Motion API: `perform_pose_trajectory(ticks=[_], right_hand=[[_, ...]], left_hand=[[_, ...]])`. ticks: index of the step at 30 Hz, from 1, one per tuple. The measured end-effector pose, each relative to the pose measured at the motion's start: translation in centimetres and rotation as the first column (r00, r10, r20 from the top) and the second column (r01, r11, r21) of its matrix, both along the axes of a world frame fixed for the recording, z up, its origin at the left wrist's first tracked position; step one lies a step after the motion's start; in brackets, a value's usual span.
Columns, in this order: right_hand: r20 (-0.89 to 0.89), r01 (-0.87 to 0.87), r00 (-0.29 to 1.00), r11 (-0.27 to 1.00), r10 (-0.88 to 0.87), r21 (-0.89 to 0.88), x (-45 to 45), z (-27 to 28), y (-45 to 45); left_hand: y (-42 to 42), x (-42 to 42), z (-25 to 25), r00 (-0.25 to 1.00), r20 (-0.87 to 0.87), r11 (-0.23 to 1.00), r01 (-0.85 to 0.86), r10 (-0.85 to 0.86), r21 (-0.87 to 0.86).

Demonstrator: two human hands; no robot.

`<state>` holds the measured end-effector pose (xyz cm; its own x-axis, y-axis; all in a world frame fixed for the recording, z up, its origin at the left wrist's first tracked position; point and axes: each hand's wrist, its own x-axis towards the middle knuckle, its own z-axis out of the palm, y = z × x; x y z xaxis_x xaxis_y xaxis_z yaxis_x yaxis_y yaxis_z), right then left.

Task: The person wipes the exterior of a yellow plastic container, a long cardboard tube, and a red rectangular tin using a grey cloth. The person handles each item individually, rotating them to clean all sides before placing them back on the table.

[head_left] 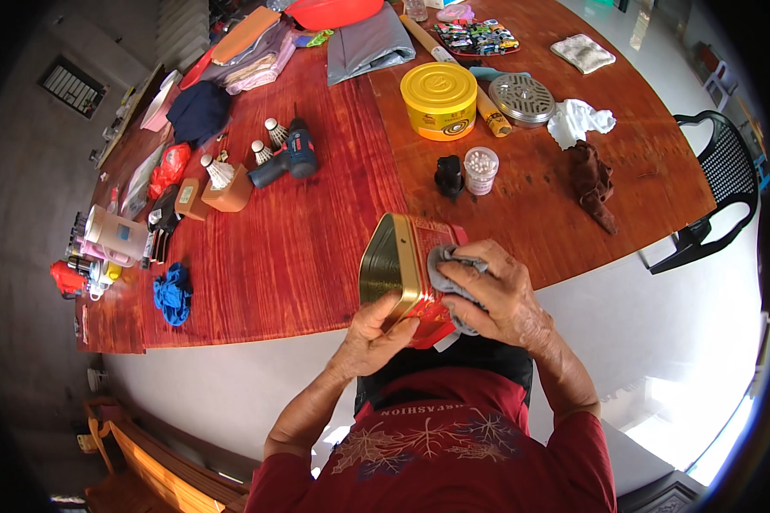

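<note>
A red and gold metal tin [410, 269] is tilted on its side at the table's near edge, its open mouth facing left and its inside bare metal. My left hand [378, 333] grips the tin's rim at the lower corner, thumb and fingers on either side of the wall. With my right hand [497, 295] I hold a bunched grey cloth [455, 276] pressed against the tin's printed side. The palm side of my right hand is hidden.
Beyond the tin stand a black object [449, 176], a tub of cotton swabs [481, 170] and a yellow round tub [439, 102]. A cordless drill [292, 157] lies left, near shuttlecocks [218, 172]. Right are a brown cloth [591, 183] and a black chair [725, 186].
</note>
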<state>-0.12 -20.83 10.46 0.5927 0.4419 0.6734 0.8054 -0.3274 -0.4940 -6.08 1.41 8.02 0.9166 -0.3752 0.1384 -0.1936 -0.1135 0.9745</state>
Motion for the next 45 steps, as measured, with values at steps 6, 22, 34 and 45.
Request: perform_pose_trajectory(ticks=[6,22,34,45], right_hand=[[0.008,-0.114,0.993,0.993,0.114,-0.013,-0.1,0.3,1.6],[0.041,-0.115,0.992,0.993,0.117,-0.033,2.4,0.4,5.0],[0.032,-0.132,0.990,0.990,0.134,-0.050,0.3,-0.2,4.5],[-0.127,0.156,0.980,0.988,-0.155,0.002,4.9,-1.5,6.5]], left_hand=[[-0.3,-0.7,0.1,0.985,0.140,0.993,-0.106,0.098,0.053],[0.9,-1.3,-0.8,0.980,0.163,0.990,-0.129,0.118,0.059],[1.0,-0.8,-1.2,0.949,0.311,0.989,-0.097,0.059,0.108],[1.5,-0.9,-1.8,0.963,0.220,0.983,-0.175,0.158,0.060]])
